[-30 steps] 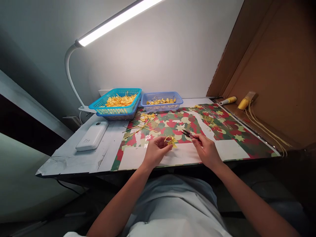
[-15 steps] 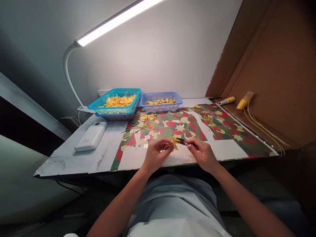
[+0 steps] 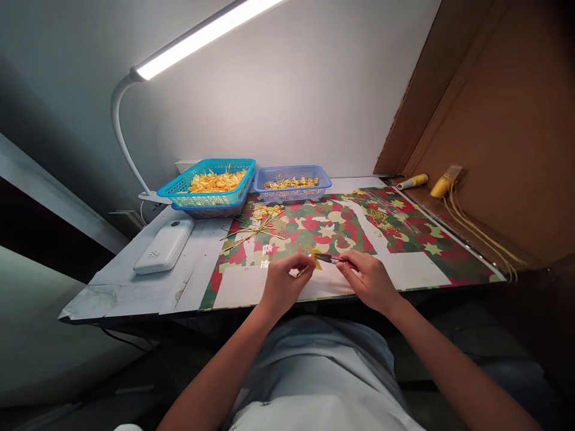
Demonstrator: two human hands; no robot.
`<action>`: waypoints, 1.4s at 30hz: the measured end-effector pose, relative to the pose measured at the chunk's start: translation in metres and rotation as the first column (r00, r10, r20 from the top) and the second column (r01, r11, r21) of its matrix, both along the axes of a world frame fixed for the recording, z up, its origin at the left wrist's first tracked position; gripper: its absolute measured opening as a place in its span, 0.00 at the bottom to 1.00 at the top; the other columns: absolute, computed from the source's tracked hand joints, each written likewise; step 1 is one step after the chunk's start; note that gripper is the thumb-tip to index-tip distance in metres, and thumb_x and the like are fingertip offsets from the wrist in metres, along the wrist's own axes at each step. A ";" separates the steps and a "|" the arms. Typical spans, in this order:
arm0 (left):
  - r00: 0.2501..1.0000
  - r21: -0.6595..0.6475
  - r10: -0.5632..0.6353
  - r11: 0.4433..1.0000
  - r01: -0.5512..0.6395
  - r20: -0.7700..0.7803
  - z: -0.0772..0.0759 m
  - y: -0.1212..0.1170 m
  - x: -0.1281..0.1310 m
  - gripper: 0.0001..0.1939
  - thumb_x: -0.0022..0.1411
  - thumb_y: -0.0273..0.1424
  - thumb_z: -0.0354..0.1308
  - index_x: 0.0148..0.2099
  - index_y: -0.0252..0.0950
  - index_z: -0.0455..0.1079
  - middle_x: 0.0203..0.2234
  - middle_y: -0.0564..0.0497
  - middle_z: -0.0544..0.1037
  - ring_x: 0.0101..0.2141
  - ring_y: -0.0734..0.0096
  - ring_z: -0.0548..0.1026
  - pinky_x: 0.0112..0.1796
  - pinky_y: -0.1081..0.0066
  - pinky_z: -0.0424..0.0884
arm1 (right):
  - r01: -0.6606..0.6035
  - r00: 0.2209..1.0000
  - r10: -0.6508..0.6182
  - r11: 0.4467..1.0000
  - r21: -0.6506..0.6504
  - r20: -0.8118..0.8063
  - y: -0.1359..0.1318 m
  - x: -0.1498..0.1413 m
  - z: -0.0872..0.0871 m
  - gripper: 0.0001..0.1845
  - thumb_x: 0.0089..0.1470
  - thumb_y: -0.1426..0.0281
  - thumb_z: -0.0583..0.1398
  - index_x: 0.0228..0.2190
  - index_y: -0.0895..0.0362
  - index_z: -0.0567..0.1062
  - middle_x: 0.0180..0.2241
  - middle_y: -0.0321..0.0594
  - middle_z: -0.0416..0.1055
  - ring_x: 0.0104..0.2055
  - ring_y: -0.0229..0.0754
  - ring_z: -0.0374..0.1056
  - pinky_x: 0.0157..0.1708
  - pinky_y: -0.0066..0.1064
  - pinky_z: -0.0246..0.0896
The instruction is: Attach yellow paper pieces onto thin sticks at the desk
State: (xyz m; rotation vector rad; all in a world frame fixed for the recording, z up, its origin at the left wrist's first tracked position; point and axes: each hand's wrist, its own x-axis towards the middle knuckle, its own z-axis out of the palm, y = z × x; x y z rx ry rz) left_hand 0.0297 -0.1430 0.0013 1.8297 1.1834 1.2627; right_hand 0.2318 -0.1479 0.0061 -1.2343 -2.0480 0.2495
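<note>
Both hands come close together above the near edge of the surface, a small yellow bow in the narrow gap between them. From the left hand the bow lies at 3 o'clock, right at its fingertips; from the right hand it lies at 9 o'clock, farther off. Dark clippers bridge that gap, their long axis running roughly from 3 to 9 o'clock, tips at the bow. Thumb and fingers of the left hand are pinched together on the bow, curled into a ring. The right hand is closed around the clippers' handle end; whether the blades actually bite anything is too small to tell.

Farther out, gold stems lie crossed at 10 o'clock, with loose yellow bows just beyond. A periwinkle basket holding gold pieces stands between 11 and 12, touching or just beside a teal basket of yellow ribbon pieces at 10. Near 9 lies a white device; two yellow spools sit between 1 and 2.
</note>
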 end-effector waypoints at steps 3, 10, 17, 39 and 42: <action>1.000 0.022 0.005 1.000 -0.004 -0.018 -0.001 0.001 0.000 0.05 0.55 0.27 0.57 0.32 0.36 0.74 0.27 0.51 0.79 0.29 0.72 0.75 0.33 0.74 0.71 | -0.002 1.000 0.002 1.000 -0.011 0.004 0.000 0.000 0.001 0.12 0.61 0.63 0.52 0.33 0.56 0.72 0.29 0.39 0.72 0.30 0.40 0.66 0.30 0.30 0.55; 1.000 -0.001 0.021 1.000 -0.021 -0.007 -0.001 0.002 0.002 0.04 0.54 0.26 0.58 0.30 0.35 0.74 0.25 0.53 0.78 0.27 0.74 0.75 0.32 0.75 0.71 | 0.004 1.000 -0.005 0.998 -0.060 -0.017 0.003 -0.001 -0.001 0.13 0.61 0.63 0.52 0.32 0.56 0.73 0.28 0.39 0.72 0.29 0.39 0.65 0.31 0.29 0.54; 0.999 -0.078 0.004 0.997 -0.001 0.035 -0.004 0.005 0.002 0.02 0.52 0.27 0.58 0.29 0.35 0.73 0.24 0.52 0.78 0.26 0.74 0.74 0.31 0.76 0.70 | 0.021 0.996 -0.034 0.990 -0.141 -0.087 0.006 -0.001 -0.004 0.16 0.60 0.60 0.51 0.29 0.56 0.72 0.26 0.38 0.70 0.28 0.38 0.63 0.30 0.28 0.53; 0.938 -0.191 -0.122 0.963 0.191 0.326 0.006 0.018 -0.009 0.14 0.51 0.37 0.63 0.37 0.36 0.67 0.27 0.52 0.73 0.30 0.73 0.73 0.33 0.72 0.69 | -0.391 0.696 -0.054 0.808 -0.441 -0.716 0.056 -0.040 0.008 0.26 0.36 0.48 0.66 0.18 0.57 0.64 0.19 0.30 0.55 0.24 0.33 0.51 0.27 0.29 0.48; 0.845 -0.331 -0.103 0.890 0.314 0.524 0.014 0.023 -0.010 0.17 0.53 0.44 0.57 0.38 0.36 0.67 0.26 0.51 0.73 0.27 0.71 0.74 0.30 0.71 0.70 | -0.333 0.658 -0.102 0.850 -0.409 -0.746 0.060 -0.045 0.005 0.26 0.32 0.48 0.67 0.18 0.57 0.66 0.19 0.31 0.57 0.24 0.33 0.52 0.27 0.29 0.49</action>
